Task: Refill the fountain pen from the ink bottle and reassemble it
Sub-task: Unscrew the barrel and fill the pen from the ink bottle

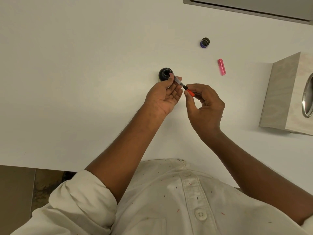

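Observation:
An open ink bottle (165, 74) with dark ink stands on the white table (84, 82). Just in front of it my left hand (163, 97) pinches the clear converter end of the fountain pen's inner part (179, 83) between fingertips and thumb. My right hand (205, 109) pinches the orange-red grip section (191, 92) at the other end of the same piece. Both hands hold it above the table, slanted from upper left to lower right. The bottle's cap (205, 42) lies at the back right. A pink pen piece (221, 67) lies on the table further right.
A grey tissue box (288, 94) with an oval opening sits at the right edge. A grey panel (254, 7) runs along the far right top. The table's near edge meets my white shirt (169, 200).

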The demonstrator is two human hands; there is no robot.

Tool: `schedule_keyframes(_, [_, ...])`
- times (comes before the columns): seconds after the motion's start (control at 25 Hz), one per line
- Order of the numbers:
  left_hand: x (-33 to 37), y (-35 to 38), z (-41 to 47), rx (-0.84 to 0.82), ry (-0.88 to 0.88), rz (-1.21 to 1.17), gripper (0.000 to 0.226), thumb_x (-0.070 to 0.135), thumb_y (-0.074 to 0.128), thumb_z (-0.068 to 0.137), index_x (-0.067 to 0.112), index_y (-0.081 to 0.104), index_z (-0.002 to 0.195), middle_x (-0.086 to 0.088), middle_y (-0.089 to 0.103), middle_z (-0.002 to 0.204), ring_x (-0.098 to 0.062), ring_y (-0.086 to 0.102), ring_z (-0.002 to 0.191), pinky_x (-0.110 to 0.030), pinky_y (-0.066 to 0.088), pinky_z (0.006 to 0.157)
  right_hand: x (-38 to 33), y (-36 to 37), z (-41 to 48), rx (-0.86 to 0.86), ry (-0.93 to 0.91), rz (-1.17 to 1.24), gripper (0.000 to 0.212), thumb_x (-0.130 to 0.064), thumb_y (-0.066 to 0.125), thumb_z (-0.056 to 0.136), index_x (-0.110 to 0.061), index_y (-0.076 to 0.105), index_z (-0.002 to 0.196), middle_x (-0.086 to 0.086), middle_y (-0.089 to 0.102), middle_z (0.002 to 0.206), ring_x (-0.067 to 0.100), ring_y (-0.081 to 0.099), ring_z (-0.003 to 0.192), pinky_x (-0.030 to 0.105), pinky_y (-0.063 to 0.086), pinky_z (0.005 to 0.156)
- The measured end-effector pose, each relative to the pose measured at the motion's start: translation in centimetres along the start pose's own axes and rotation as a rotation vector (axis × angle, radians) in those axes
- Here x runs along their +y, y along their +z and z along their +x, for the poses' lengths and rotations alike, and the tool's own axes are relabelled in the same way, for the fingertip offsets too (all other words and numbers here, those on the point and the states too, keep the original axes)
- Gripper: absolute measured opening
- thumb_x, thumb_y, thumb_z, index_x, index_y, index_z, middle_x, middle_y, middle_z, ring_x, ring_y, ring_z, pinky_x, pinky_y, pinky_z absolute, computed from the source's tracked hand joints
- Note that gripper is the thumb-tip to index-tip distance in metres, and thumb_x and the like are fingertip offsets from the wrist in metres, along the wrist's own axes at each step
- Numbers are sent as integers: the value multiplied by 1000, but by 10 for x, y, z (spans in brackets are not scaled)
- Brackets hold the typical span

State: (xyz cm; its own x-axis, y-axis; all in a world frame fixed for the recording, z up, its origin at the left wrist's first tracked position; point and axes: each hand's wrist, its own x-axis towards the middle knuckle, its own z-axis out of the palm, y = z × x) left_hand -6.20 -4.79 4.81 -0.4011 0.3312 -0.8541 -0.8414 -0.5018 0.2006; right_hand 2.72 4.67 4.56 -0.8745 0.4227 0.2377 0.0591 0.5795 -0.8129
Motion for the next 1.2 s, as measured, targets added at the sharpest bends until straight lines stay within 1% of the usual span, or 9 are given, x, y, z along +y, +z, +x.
schedule_keyframes(0.12, [-1,0,-1,2,15,13,15,16,56,92,3,62,90,-5,72,72,-12,66,67,-24,55,63,1,-1,-2,3,-7,-33,15,-5,67,85,1,68,98,12,71,92,20,68,86,26,57,81])
schedule_keyframes(0.24, [-3,0,0,0,34,32,14,15,53,93,4,62,92,-6,68,86,-14,63,80,-25,52,72,4,-2,-4,5,-4,-64,14,-4,67,84,1,68,98,10,71,91,17,66,84,20,55,81])
schedule_keyframes(0.32, [-5,-1,0,-7,46,52,14,15,51,94,6,61,92,-6,67,89,-15,62,84,-26,50,77,5,-3,-8,0,8,-72,14,-3,67,84,0,68,97,9,70,90,16,66,84,18,54,81])
schedule_keyframes(0.48, [-11,-2,1,-17,70,88,14,13,49,95,8,61,88,-5,66,90,-14,61,85,-25,49,81,8,-5,-14,-7,54,-87,13,-3,66,84,-1,68,97,9,70,90,17,65,83,23,55,80])
schedule_keyframes(0.6, [-15,-2,3,-18,102,106,14,12,49,95,9,61,89,-5,66,89,-14,61,86,-26,49,85,13,-4,-19,-29,98,-116,13,-3,66,83,-2,67,97,9,69,90,16,65,82,18,53,80])
schedule_keyframes(0.68, [-17,-4,5,-21,123,111,14,12,50,94,9,62,89,-3,70,83,-14,62,86,-27,49,85,15,-3,-22,-39,124,-141,14,-3,67,83,-2,67,96,9,69,89,14,63,81,13,51,79])
schedule_keyframes(0.8, [-18,-6,8,-43,154,121,13,12,51,94,11,64,91,1,73,75,-14,64,86,-27,50,84,18,-2,-23,-34,144,-152,14,-3,68,82,-1,66,96,9,69,89,10,60,80,17,52,78])
schedule_keyframes(1.0, [-20,-7,7,-81,175,128,13,13,50,94,12,63,95,2,73,79,-14,63,90,-26,49,85,18,-3,-22,-27,176,-155,14,-5,70,82,-1,66,95,10,69,89,8,59,79,8,47,78])
schedule_keyframes(1.2, [-20,-4,1,-94,188,120,13,11,50,94,11,62,96,-5,68,94,-17,61,95,-29,46,92,14,-5,-20,-12,193,-147,14,-7,69,83,-2,66,95,9,69,89,8,59,79,3,44,78])
